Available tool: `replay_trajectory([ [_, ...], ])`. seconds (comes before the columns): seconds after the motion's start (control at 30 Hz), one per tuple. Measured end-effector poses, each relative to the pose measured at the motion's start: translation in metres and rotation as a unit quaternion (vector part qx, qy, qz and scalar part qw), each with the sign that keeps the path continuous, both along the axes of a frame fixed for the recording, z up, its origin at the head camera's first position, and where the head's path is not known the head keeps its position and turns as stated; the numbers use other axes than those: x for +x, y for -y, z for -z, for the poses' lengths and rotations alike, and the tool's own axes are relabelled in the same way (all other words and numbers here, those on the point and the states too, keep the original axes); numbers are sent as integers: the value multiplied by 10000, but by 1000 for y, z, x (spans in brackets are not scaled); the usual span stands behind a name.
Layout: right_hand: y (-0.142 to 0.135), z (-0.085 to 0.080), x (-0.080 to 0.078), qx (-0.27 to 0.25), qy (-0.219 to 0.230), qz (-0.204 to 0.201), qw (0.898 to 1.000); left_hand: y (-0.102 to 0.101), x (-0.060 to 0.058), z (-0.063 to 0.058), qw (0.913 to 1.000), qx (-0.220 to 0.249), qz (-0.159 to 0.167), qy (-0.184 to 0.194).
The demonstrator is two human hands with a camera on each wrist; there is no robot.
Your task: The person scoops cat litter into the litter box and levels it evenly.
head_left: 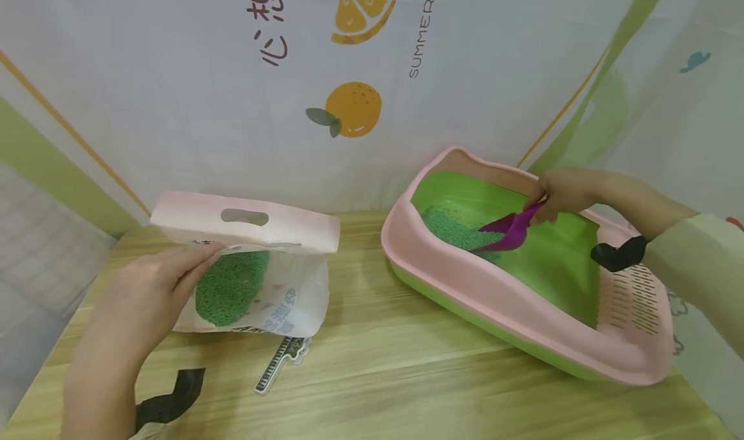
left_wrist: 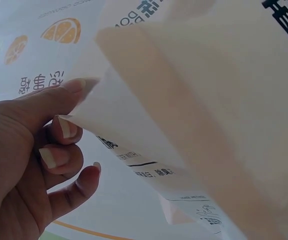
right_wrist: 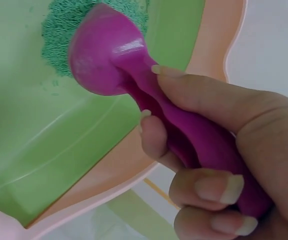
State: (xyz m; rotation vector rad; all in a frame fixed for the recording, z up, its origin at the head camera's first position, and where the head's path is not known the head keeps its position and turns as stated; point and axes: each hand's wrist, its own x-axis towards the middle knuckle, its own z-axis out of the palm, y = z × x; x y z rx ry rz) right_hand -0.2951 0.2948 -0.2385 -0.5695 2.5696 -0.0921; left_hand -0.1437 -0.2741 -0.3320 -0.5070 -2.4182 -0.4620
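Note:
My right hand [head_left: 560, 191] grips the handle of a purple scoop [head_left: 514, 233], its bowl low inside a litter box [head_left: 523, 311] with a pink rim and green pan. In the right wrist view the back of the scoop [right_wrist: 106, 52] lies against a heap of green pellet litter [right_wrist: 59, 37]. On the left, my left hand [head_left: 145, 291] pinches the edge of a litter bag [head_left: 302, 291] at its mouth. Thumb and forefinger hold the bag's edge [left_wrist: 91, 107] in the left wrist view, the other fingers loosely bent. Green pellets show through the bag's clear window [head_left: 232, 288].
The bag's pink top flap [head_left: 302, 227] has an oval handle hole. A flat ruler-like piece [head_left: 276, 366] lies on the wooden table [head_left: 360, 369] in front of the bag. A white curtain [head_left: 232, 130] with printed oranges hangs behind. Slots pierce the litter box's near right end.

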Motion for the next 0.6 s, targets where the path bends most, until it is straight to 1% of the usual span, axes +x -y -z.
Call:
replay_trajectory([
  [0.2,11,-8,-7,63,177,-219,9996,0,0,1,9998,-50,69,-191],
  [0.4,20,-17,-10,226,248,-383,9987,-2,0,-1,10000,-3,-31,-2],
  [0.5,22,-20,-12,349,249,-472,9980,-2,1,-1,10000,-3,-24,-13],
  [0.6,24,-24,-13,427,282,-481,9975,-1,1,-1,10000,-13,-8,-75],
])
